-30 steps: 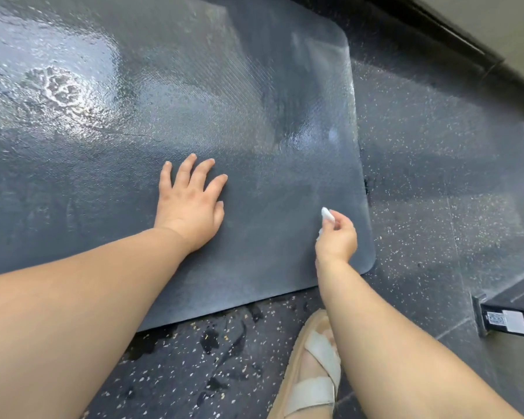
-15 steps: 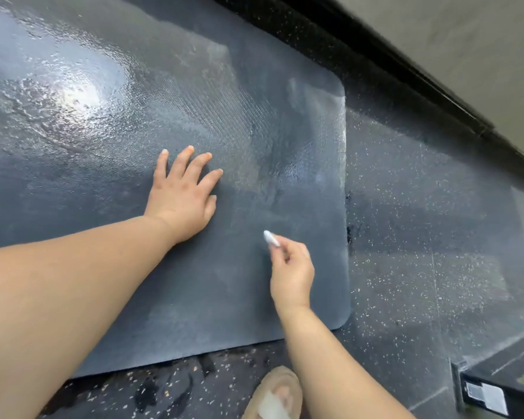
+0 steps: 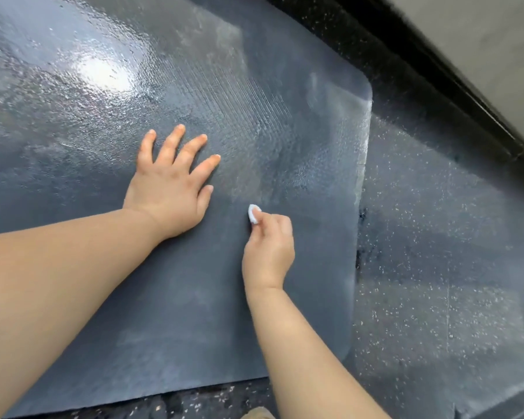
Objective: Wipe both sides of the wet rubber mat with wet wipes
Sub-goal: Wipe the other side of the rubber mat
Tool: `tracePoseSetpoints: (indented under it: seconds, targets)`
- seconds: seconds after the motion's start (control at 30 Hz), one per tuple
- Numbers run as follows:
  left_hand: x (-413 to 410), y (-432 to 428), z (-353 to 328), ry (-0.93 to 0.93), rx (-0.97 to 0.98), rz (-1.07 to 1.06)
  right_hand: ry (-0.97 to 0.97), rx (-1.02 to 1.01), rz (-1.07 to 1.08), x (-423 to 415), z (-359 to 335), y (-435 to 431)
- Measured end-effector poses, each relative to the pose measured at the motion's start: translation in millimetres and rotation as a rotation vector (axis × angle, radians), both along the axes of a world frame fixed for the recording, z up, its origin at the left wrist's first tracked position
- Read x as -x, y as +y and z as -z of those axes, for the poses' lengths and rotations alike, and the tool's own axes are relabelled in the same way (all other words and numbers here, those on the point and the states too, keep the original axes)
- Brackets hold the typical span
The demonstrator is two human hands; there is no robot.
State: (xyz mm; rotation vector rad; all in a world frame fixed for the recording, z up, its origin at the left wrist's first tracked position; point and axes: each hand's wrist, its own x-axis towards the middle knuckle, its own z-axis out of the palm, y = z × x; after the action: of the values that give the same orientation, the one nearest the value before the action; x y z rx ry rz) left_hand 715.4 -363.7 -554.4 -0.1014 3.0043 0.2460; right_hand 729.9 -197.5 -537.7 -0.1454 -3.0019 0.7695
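No text, label, brand, number or sign can be read anywhere. The rubber mat (image 3: pixel 194 297) across the left and centre of the frame, the small white wet wipe (image 3: pixel 252 213) at centre and the speckled floor (image 3: pixel 436 237) at right all show plain surfaces.
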Motion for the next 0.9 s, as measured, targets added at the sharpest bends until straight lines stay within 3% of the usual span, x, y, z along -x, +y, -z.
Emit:
tracePoseSetpoints:
  seconds: [0.1,0.13,0.27,0.4,0.5,0.63,0.7,0.8,0.9]
  targets:
    - [-1,-1,-3,-0.014,-0.028,0.0,0.016,0.023,-0.342,12,-16,15]
    - [-1,-1,-4,-0.017,-0.023,0.002,0.037,0.031,-0.296,29,-23,26]
    - [-1,-1,-3,-0.005,-0.02,0.007,-0.028,-0.051,0.245,105,-31,73]
    - [0,-1,-4,-0.001,-0.02,0.006,-0.08,-0.123,0.375,108,-10,52]
    - [1,-1,-5,-0.007,-0.02,0.029,0.009,-0.054,0.199,71,-3,10]
    - [3,-2,-7,-0.016,-0.005,0.036,0.023,0.044,-0.327,30,-9,-14]
    - [3,-1,-7,-0.018,0.005,0.038,0.009,0.114,-0.4,45,-17,-4]
    - [3,0,-5,-0.016,0.006,0.035,0.07,0.067,-0.081,105,-26,24]
    - [2,0,-6,-0.021,0.013,0.033,-0.018,-0.007,0.209,156,-20,43]
